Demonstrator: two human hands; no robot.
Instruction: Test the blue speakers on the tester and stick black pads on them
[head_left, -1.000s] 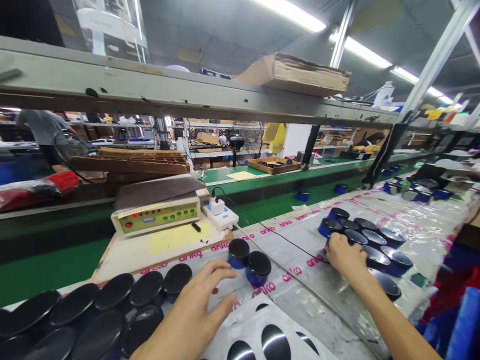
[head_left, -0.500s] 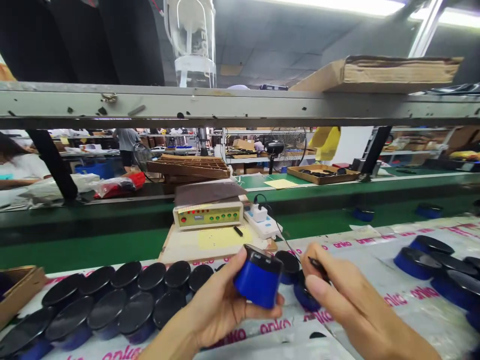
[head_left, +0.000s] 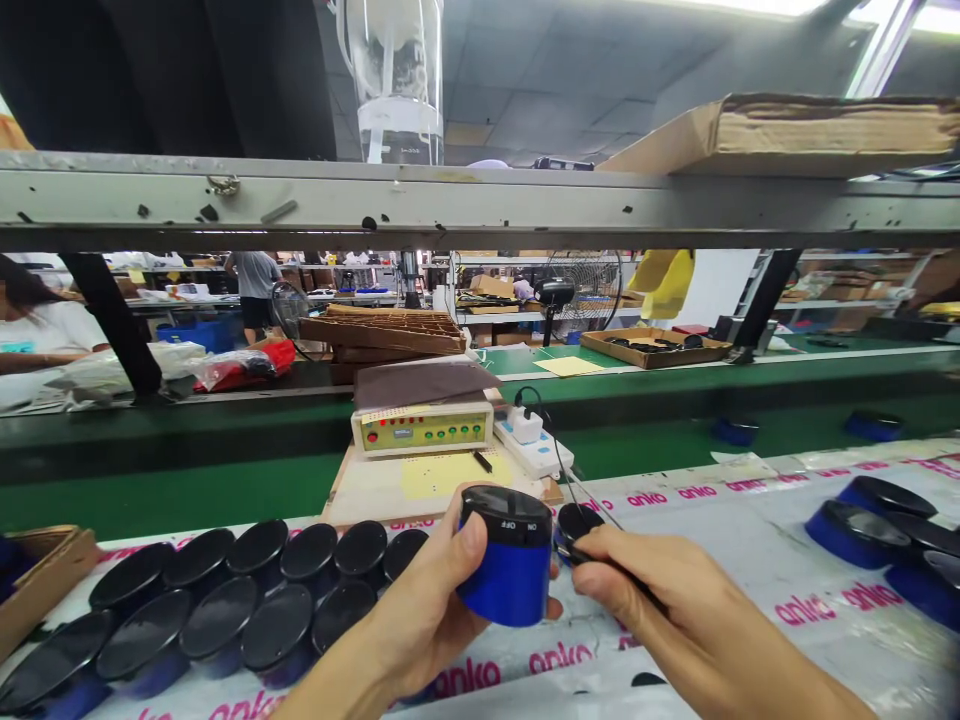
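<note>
My left hand [head_left: 420, 600] grips a blue cylindrical unit [head_left: 504, 572] with a black top marked ON and OFF. My right hand [head_left: 660, 610] pinches a thin black cable end [head_left: 600, 562] just right of that unit. Behind those fingers stands a second black-topped unit [head_left: 577, 524], mostly hidden. Several more black-topped blue units [head_left: 262, 600] stand in rows on the left, and others [head_left: 877, 530] lie at the right. The bench sheet printed with pink "anko" lettering [head_left: 600, 655] lies beneath my hands.
A test box with coloured lights [head_left: 421, 430] and a white power strip [head_left: 525, 440] sit on a board behind my hands. A cardboard tray [head_left: 37, 580] is at the lower left. A grey shelf beam [head_left: 480, 200] crosses overhead. A co-worker [head_left: 45, 335] sits far left.
My view has swung left since the oldest frame. My left hand has lifted a blue unit from the bench and turned its top upward, and my right hand has moved closer to it with the cable.
</note>
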